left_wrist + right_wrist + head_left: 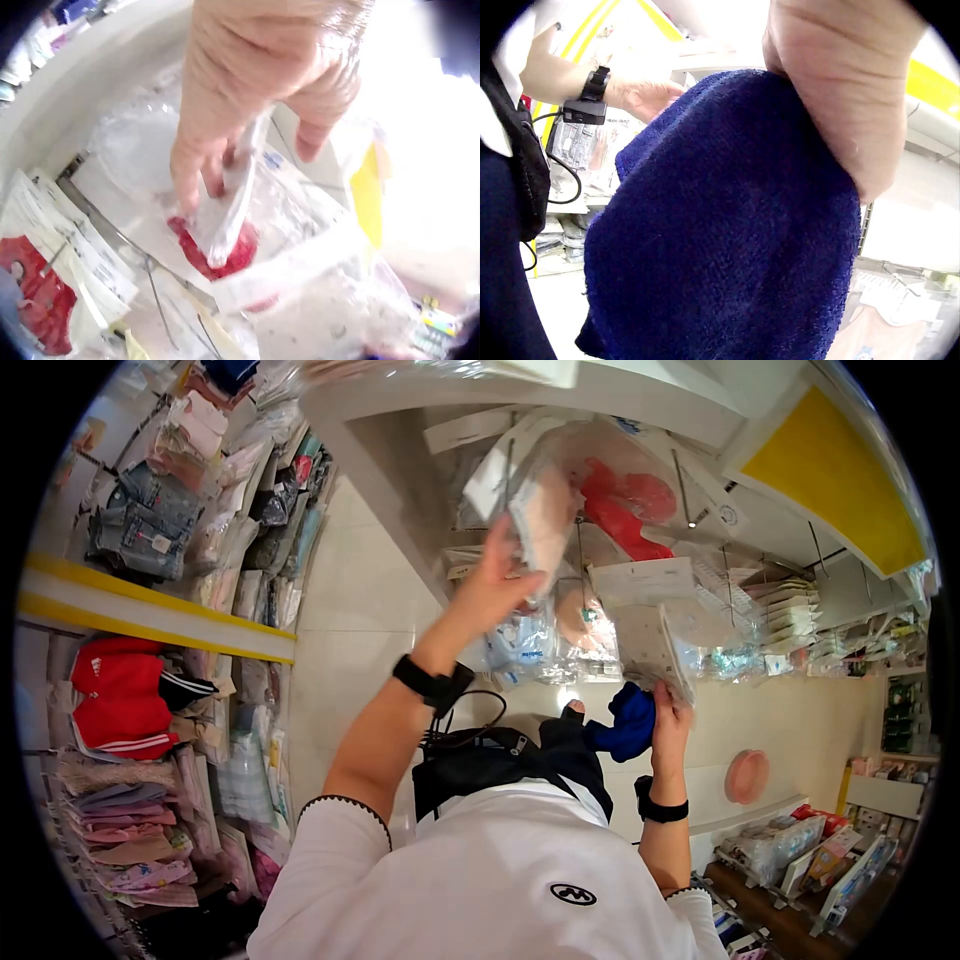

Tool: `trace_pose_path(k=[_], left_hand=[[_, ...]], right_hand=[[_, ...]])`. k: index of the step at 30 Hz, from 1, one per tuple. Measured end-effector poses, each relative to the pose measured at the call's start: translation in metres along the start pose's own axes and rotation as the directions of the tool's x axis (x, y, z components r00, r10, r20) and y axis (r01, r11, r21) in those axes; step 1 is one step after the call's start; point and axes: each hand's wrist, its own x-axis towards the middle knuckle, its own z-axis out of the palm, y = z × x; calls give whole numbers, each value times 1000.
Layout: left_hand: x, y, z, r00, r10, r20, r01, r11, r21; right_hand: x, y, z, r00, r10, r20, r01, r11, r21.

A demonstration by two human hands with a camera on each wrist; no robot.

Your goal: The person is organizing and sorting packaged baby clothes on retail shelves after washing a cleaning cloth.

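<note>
Filling the space ahead of both hands, a white display rack (380, 490) carries many hanging bags, too crowded to be counted. Facing it is one person in a white shirt (470, 880), with both arms directed forward. The left arm (370, 740) stretches far out, and the left hand (495, 575) is among the bags. Its fingers are extended loosely against a pale package (550, 510), and in the left wrist view its thumb stands apart, so this hand is relaxed and not closed around anything. The right arm (668, 842) reaches less far. The right hand (673, 718) is closer to the body and grips a blue cloth (625, 725), which hangs to the left of it. Just beyond the right hand is a dotted package (655, 645); whether the fingers hold this too, I cannot tell.

The right wrist view shows the thick pile of the cloth, which hides the right fingertips there, and behind it the left hand appears. The left wrist view shows two red articles: one behind the pale package (247, 247), another off to the side of the left hand (49, 307). Only the head view shows a round pink basin (747, 776), to the right of the right hand.

Counted together: two hands, one blue cloth, one basin and two black wristbands (662, 808), one at each hand.
</note>
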Motion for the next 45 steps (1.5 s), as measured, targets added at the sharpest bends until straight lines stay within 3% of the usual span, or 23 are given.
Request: trace_pose_path(k=[3, 6, 10, 11, 14, 15, 18, 21, 23, 28, 30, 33, 34, 36, 40, 43, 45], left_hand=[[-5, -4, 33, 992, 101, -79, -69, 939, 336], [0, -10, 41, 965, 241, -106, -178, 894, 412], [2, -7, 30, 958, 278, -66, -209, 840, 501], [3, -6, 27, 971, 223, -91, -149, 852, 502], [0, 3, 15, 985, 72, -157, 7, 890, 456], [5, -9, 5, 982, 92, -165, 1, 871, 492], [25, -50, -36, 972, 174, -157, -60, 832, 552], [31, -46, -80, 951, 246, -187, -78, 777, 624], [45, -47, -107, 938, 215, -272, -44, 852, 522], [35, -19, -106, 898, 263, -351, -18, 822, 569], [22, -21, -108, 897, 250, -365, -6, 831, 556], [-14, 12, -72, 912, -24, -411, 43, 998, 39], [-17, 10, -76, 941, -23, -337, 28, 1000, 9], [-24, 19, -70, 931, 4, -364, 8, 1000, 30], [-19, 19, -78, 953, 29, -302, 6, 993, 114], [-15, 17, -83, 948, -5, -317, 39, 994, 101], [-16, 11, -78, 908, 12, -420, 45, 991, 126]], right_hand=[[-5, -7, 9, 999, 12, -51, -8, 997, 71], [-12, -16, 17, 998, 17, -62, -11, 995, 97], [-14, -34, 30, 997, -19, -74, 34, 978, 204], [-15, -34, 31, 997, -16, -75, 35, 967, 252], [-14, -36, 33, 997, 62, -46, -37, 910, 414], [-14, -37, 34, 995, 87, -56, -51, 881, 471], [-14, -36, 31, 969, 214, 123, -246, 796, 553], [-13, -20, 31, 917, 324, 232, -397, 696, 598], [-13, -12, 37, 891, 351, 286, -452, 642, 619], [-9, -6, 41, 807, 240, 540, -572, 545, 612], [-10, -26, 54, 825, 242, 511, -551, 545, 632], [-1, -22, 67, 809, 235, 539, -568, 548, 614], [4, -21, 70, 786, 214, 580, -590, 540, 600], [13, -17, 77, 739, 165, 653, -627, 523, 578], [22, -12, 81, 742, 194, 641, -643, 478, 599], [22, -6, 69, 717, 214, 664, -656, 528, 539], [18, -1, 57, 723, 228, 652, -649, 547, 529]])
